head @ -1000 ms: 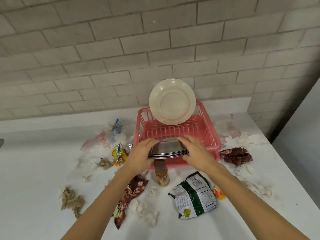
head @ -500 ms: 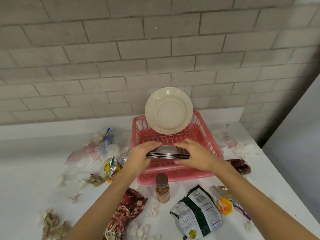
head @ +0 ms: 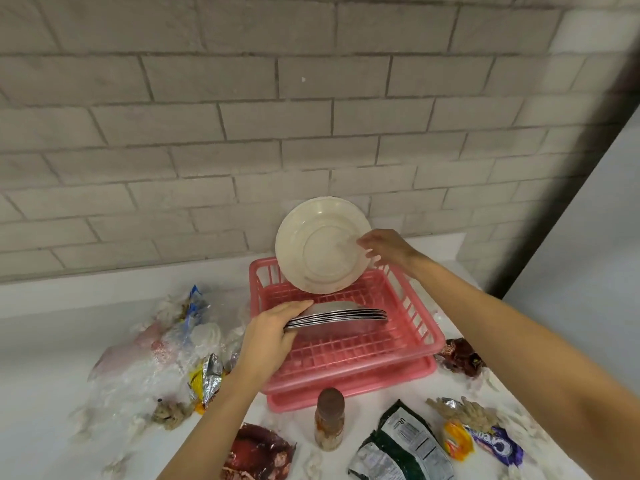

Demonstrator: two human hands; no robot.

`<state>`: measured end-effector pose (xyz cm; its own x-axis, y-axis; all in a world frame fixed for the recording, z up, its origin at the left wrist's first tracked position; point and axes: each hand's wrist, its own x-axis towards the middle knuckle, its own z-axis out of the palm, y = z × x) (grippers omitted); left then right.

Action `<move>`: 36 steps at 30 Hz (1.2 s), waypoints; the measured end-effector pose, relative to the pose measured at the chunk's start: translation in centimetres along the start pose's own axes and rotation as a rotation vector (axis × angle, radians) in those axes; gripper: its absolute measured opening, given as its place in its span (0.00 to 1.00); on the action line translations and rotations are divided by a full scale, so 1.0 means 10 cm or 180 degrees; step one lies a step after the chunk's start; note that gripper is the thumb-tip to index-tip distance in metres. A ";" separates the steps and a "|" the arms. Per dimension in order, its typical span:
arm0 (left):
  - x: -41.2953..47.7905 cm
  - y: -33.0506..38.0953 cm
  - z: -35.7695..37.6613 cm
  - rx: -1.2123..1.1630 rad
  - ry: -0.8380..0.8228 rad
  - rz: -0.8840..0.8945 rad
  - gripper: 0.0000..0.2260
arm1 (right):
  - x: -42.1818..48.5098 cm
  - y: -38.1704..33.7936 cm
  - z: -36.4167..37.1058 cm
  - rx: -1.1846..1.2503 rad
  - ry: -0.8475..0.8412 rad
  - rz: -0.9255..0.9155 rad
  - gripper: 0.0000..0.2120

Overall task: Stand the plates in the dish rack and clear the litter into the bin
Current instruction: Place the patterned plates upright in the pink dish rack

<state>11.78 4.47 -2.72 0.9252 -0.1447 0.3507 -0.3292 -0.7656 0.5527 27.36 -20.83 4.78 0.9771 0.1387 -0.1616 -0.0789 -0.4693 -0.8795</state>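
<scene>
Nearest: litter on counter (head: 52, 341), untouched: jar (head: 329, 422), green bag (head: 405, 448), brown wrapper (head: 256, 457). No bin in view. Left hand (head: 268, 336) clamped on left edge of steel stack (head: 343, 315), thumb over the top. Stack held flat over middle of rack (head: 346, 379), running left-right, right end unsupported. Further back, right hand (head: 388, 251) off the stack, fingers loosely spread at right rim of cream plate (head: 311, 251). Contact there blurred, no closed pinch seen. Cream plate upright at rack's back, underside toward camera, leaning toward wall. Key relation: stack flat, just in front of and below the upright plate, so probably needs tipping on edge, parallel to it, to seat. Whole load on left hand only, so slip risk while right hand is busy at the far plate.
</scene>
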 end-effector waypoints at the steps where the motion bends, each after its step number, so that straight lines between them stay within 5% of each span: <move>1: 0.01 0.00 -0.01 -0.0010 -0.0006 -0.0029 0.32 | 0.09 -0.01 0.00 0.0012 0.0083 0.0010 0.16; 9: 0.04 -0.01 -0.03 -0.0057 -0.0005 -0.0073 0.33 | 0.55 -0.08 0.01 0.0240 0.0511 0.0214 0.33; 16: 0.06 -0.11 0.06 -0.0342 0.0002 -0.0106 0.34 | 0.71 -0.12 -0.01 0.0064 0.0221 -0.0005 0.25; 28: -0.08 -0.08 0.08 -0.0432 -0.0018 -0.0066 0.30 | 0.77 0.11 0.13 0.0164 -0.0063 -0.0098 0.26; 36: -0.22 -0.06 0.11 -0.0681 0.0051 0.0046 0.30 | 0.59 -0.02 0.34 0.0005 -0.0024 -0.0995 0.09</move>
<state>10.21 4.57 -4.68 0.9175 -0.1436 0.3708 -0.3767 -0.6127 0.6948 32.50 -16.95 2.44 0.9525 0.2827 0.1135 0.2250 -0.4016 -0.8877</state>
